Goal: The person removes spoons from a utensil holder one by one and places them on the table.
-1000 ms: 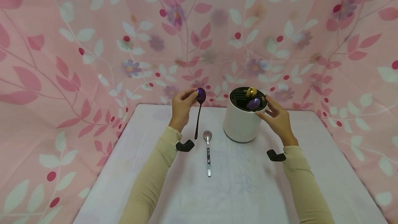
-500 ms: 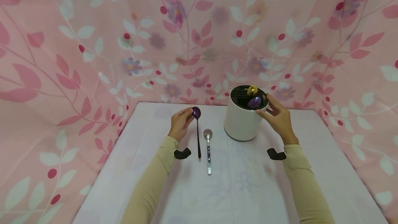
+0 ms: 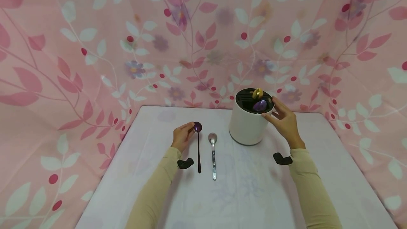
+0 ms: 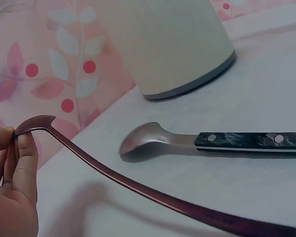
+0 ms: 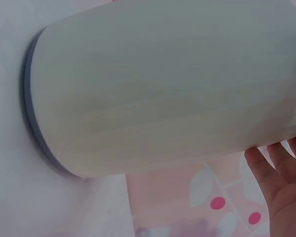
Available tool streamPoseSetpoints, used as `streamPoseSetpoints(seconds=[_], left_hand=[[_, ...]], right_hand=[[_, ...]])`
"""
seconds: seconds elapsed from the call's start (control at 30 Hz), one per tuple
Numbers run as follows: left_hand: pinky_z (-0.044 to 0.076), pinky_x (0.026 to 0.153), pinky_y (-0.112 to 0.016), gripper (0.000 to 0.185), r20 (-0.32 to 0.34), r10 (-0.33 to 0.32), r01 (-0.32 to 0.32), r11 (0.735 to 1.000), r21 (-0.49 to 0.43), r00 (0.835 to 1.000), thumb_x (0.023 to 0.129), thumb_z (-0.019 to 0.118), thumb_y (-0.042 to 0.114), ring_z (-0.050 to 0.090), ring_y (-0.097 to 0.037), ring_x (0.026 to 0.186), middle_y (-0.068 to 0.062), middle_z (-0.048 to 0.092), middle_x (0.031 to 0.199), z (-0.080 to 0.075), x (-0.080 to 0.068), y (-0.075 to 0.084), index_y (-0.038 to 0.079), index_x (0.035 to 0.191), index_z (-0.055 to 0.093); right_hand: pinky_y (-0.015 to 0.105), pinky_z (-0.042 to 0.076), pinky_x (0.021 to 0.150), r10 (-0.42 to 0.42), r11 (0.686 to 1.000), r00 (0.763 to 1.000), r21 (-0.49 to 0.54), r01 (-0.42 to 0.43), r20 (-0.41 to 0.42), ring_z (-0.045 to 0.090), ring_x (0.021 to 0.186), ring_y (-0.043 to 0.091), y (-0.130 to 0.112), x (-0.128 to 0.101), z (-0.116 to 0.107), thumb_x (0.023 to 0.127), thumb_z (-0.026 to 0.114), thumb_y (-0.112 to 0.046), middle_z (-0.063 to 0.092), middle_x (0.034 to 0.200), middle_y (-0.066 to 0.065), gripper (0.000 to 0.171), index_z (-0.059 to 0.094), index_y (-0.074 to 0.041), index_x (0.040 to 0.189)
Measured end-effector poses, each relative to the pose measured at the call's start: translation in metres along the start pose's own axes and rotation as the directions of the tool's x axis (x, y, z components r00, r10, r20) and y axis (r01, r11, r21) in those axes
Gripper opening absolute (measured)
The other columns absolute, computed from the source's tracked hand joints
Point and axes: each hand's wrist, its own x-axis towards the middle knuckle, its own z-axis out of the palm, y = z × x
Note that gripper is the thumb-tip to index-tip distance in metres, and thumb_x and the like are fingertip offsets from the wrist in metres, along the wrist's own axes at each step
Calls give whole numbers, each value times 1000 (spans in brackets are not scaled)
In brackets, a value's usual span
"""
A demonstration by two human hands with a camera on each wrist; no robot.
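My left hand point(image 3: 182, 136) pinches a dark purple spoon point(image 3: 199, 151) by its bowl, between thumb and fingers. The spoon's long handle points toward me; in the left wrist view its bowl point(image 4: 37, 122) is raised off the cloth. Just to the right lies a silver spoon point(image 3: 213, 158) with a dark, riveted handle. My right hand point(image 3: 286, 123) grips the right rim of a white utensil holder point(image 3: 246, 130), thumb in front and fingers farther back. Several fingertips point(image 5: 252, 153) touch its side in the right wrist view. A gold piece point(image 3: 258, 93) and a purple piece point(image 3: 260, 106) protrude from its black slotted top.
A white cloth covers the table point(image 3: 254, 193). Pink floral fabric point(image 3: 203, 45) hangs behind it and along both sides. A black wrist attachment point(image 3: 185, 163) sits by the left cuff, and another black attachment point(image 3: 282, 158) by the right.
My left hand has brought the purple spoon down and toward me, to a place left of the silver spoon. My right hand stays on the holder's rim.
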Motion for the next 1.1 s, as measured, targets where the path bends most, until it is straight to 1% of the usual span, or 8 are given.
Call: streamPoseSetpoints(seconds=[0.2, 0.27, 0.4, 0.53, 0.63, 0.77, 0.97, 1.1], left_hand=[[57, 78, -24, 23, -7, 67, -67, 997, 39, 998, 85, 71, -4, 68, -15, 85, -17, 70, 98, -6, 1, -14, -12, 107, 69], [57, 76, -22, 21, -21, 75, -74, 996, 52, 997, 84, 72, -3, 68, -14, 84, -17, 70, 97, -8, 3, -18, -11, 104, 70], [56, 80, -23, 25, -66, 32, -27, 997, 74, 997, 84, 73, -3, 67, -13, 86, -15, 69, 100, -11, 8, -24, -9, 108, 69], [56, 83, -26, 28, -99, -6, 15, 995, 94, 995, 84, 73, -3, 68, -14, 85, -14, 69, 98, -12, 11, -28, -10, 111, 68], [56, 82, -28, 28, -86, 9, 4, 989, 148, 996, 84, 73, -4, 69, -14, 83, -15, 70, 97, -10, 8, -27, -11, 110, 67], [57, 79, -27, 24, -54, 33, -20, 973, 230, 998, 84, 73, -2, 70, -15, 81, -17, 70, 99, -8, 5, -26, -10, 107, 70], [58, 77, -28, 20, -48, 34, -18, 952, 304, 998, 85, 73, -2, 71, -18, 83, -18, 70, 101, -7, 8, -24, -8, 104, 72], [58, 77, -28, 19, -34, 36, -22, 934, 357, 999, 84, 73, -3, 71, -18, 83, -18, 70, 99, -9, 11, -24, -8, 102, 73]], right_hand=[[43, 43, 99, 6, 1000, 1000, -2, -6, 1, 39, 137, 28, 0, 0, 0, 85, 78, -16, 37, 153, 11, 73, 41, -11, 148], [43, 43, 99, 5, 1000, 1000, 2, -5, 0, 39, 137, 28, 1, 0, 0, 85, 78, -15, 36, 153, 11, 73, 41, -11, 148], [44, 43, 99, 2, 1000, 1000, 13, -2, -3, 39, 137, 28, 1, 0, 0, 85, 78, -15, 37, 153, 10, 72, 42, -11, 147], [44, 44, 98, -1, 1000, 1000, 21, 2, -1, 40, 136, 28, 1, 0, 0, 84, 79, -14, 37, 153, 11, 73, 42, -10, 147], [44, 43, 99, -4, 1000, 1000, 21, 4, -2, 40, 136, 28, 1, 0, 0, 84, 79, -14, 37, 153, 12, 73, 42, -10, 147], [44, 43, 99, -10, 1000, 1000, 16, 10, -5, 39, 137, 27, 1, 1, 1, 84, 78, -14, 37, 153, 11, 73, 42, -11, 147], [42, 44, 98, -19, 1000, 1000, 9, 19, -6, 40, 136, 27, 2, 2, 1, 84, 78, -15, 37, 153, 11, 72, 42, -11, 147], [42, 44, 98, -14, 1000, 1000, 1, 14, -4, 40, 136, 27, 1, 1, 1, 84, 78, -15, 37, 153, 11, 72, 42, -11, 147]])
